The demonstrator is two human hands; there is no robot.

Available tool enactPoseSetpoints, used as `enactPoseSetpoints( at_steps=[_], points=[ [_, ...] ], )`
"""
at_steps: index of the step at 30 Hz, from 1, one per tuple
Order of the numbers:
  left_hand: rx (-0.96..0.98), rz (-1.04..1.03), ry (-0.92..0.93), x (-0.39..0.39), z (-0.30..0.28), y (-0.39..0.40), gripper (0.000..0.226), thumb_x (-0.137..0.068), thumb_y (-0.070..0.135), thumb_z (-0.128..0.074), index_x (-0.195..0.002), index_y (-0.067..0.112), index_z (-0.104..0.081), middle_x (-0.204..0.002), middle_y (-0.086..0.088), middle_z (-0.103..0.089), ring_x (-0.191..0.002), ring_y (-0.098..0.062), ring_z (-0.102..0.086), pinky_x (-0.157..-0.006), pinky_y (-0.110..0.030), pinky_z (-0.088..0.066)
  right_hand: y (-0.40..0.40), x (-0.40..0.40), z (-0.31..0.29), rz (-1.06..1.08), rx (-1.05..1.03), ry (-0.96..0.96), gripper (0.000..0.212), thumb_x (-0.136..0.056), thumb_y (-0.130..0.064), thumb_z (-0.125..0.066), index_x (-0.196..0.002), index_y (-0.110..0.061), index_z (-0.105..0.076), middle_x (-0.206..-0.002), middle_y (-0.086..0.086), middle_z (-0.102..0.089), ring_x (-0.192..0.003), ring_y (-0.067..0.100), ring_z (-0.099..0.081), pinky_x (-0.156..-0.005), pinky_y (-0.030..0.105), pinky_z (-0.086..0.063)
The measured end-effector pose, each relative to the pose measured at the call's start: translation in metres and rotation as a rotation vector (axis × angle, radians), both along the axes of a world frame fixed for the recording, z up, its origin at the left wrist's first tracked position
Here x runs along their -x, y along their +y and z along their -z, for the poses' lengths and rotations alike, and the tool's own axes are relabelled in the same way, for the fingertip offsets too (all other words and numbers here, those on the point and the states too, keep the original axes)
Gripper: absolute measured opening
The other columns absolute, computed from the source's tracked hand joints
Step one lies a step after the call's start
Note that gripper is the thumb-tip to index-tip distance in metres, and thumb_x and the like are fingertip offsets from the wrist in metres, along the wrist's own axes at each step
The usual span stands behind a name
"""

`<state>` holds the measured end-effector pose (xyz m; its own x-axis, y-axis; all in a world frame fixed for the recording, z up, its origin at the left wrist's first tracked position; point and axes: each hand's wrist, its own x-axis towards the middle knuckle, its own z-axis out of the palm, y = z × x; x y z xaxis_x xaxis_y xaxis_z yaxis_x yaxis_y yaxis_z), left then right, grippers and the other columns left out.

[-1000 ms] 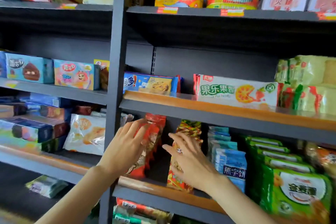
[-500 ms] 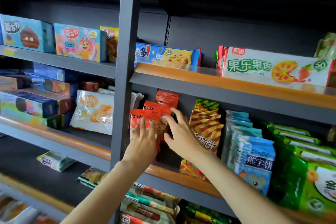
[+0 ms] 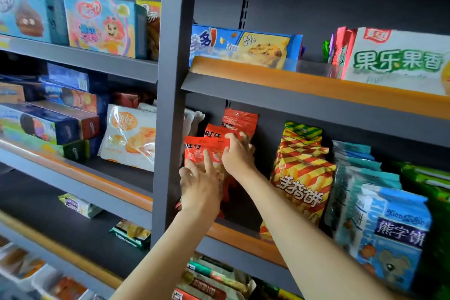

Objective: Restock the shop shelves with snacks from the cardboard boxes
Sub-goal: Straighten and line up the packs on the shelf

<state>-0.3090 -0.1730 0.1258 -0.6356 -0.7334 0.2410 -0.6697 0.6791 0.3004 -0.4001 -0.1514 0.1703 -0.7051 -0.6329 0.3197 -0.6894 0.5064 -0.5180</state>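
Red snack packets (image 3: pixel 207 151) standing upright

A tall dark grey metal shelf unit (image 3: pixel 170 105) fills the frame. In the middle, red snack bags (image 3: pixel 239 120) stand in a row on an orange-edged shelf board (image 3: pixel 233 232). Right of them stand yellow-and-red striped bags (image 3: pixel 302 178), then blue-and-white bags (image 3: pixel 389 234). At the left, a white biscuit bag (image 3: pixel 129 136) leans beside flat boxes (image 3: pixel 48 124).
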Motion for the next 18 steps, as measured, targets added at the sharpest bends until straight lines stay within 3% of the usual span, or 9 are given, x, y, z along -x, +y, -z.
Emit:
enactPoseSetpoints(
  at_steps=[5, 10, 14, 18],
  points=[
    [0.063, 0.157, 0.082, 0.002, 0.007, -0.012, 0.087, -0.093, 0.024, -0.054, -0.146, 0.023, 0.015, -0.154, -0.011, -0.004, -0.132, -0.032, -0.022, -0.107, -0.033, -0.03, -0.002, 0.003, 0.003, -0.003, -0.028, 0.041, 0.04, -0.099, -0.021, -0.039, -0.139, -0.018, -0.035, -0.154, 0.008, -0.012, -0.138, 0.037, -0.016, -0.111, 0.051, -0.025],
    [0.163, 0.206, 0.119, 0.005, 0.016, -0.022, 0.096, -0.09, 0.022, -0.06, -0.146, 0.025, 0.017, -0.157, 0.002, 0.003, -0.137, -0.025, -0.018, -0.111, -0.03, -0.025, -0.001, 0.004, 0.001, 0.071, -0.017, 0.014, 0.025, -0.097, -0.023, -0.047, -0.12, -0.013, -0.047, -0.142, 0.008, -0.031, -0.13, 0.035, -0.028, -0.106, 0.05, -0.032],
    [0.123, 0.225, 0.187, 0.0, 0.019, -0.022, 0.097, -0.088, 0.019, -0.061, -0.147, 0.023, 0.016, -0.157, 0.005, 0.002, -0.14, -0.022, -0.013, -0.112, -0.031, -0.029, -0.005, 0.001, -0.002, 0.006, -0.037, 0.055, 0.04, -0.097, -0.026, -0.046, -0.135, -0.019, -0.036, -0.148, 0.008, -0.03, -0.139, 0.036, -0.018, -0.111, 0.054, -0.021],
    [0.119, 0.203, 0.144, -0.008, 0.015, -0.019, 0.094, -0.09, 0.019, -0.058, -0.147, 0.02, 0.017, -0.157, 0.004, 0.006, -0.141, -0.023, -0.008, -0.112, -0.031, -0.027, -0.005, -0.002, 0.0, -0.026, -0.094, 0.061, 0.038, -0.096, -0.024, -0.048, -0.132, -0.019, -0.037, -0.14, 0.009, -0.041, -0.134, 0.033, -0.032, -0.11, 0.051, -0.025]
  ],
)
